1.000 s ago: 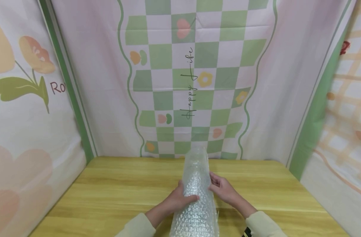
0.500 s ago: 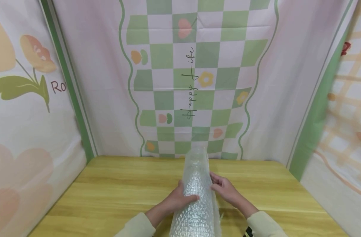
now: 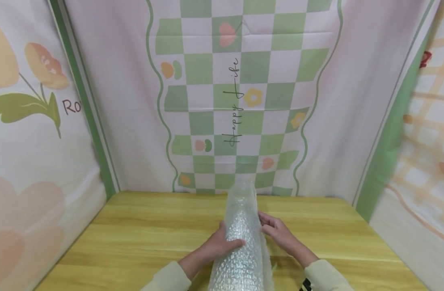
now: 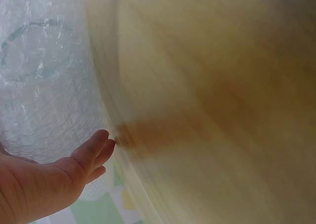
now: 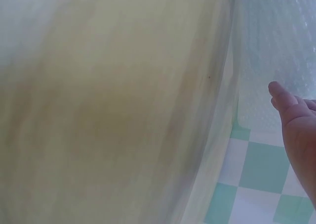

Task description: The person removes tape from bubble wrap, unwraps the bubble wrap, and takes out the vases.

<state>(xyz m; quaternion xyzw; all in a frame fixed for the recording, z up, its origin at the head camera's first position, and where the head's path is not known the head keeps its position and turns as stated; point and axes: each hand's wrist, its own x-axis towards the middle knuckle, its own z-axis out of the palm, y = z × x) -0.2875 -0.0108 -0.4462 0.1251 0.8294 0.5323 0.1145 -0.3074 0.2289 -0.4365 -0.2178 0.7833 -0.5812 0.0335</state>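
A tall bubble-wrap bundle [image 3: 240, 258] stands toward me at the table's near middle. Through its layers a greenish ring [image 4: 37, 23] shows in the left wrist view; what lies inside cannot be made out. My left hand [image 3: 220, 243] grips the bundle's left side, thumb across the front and fingers along the flank. On the opposite side my right hand [image 3: 276, 231] pinches the loose edge of the wrap between thumb and fingers. That edge hangs slightly apart from the bundle lower down. The right wrist view shows the right hand [image 5: 296, 122] beside the translucent wrap, its contact partly hidden.
The wood-grain table [image 3: 153, 226] spreads on both sides of the bundle. Behind it hangs a green-and-white checked cloth [image 3: 244, 121]. Printed fabric walls, the left one [image 3: 43, 153] and the right one [image 3: 422, 169], enclose the sides.
My right hand has shifted slightly right, and the loose edge of the wrap has spread outward at the lower right. The left hand keeps its place on the bundle.
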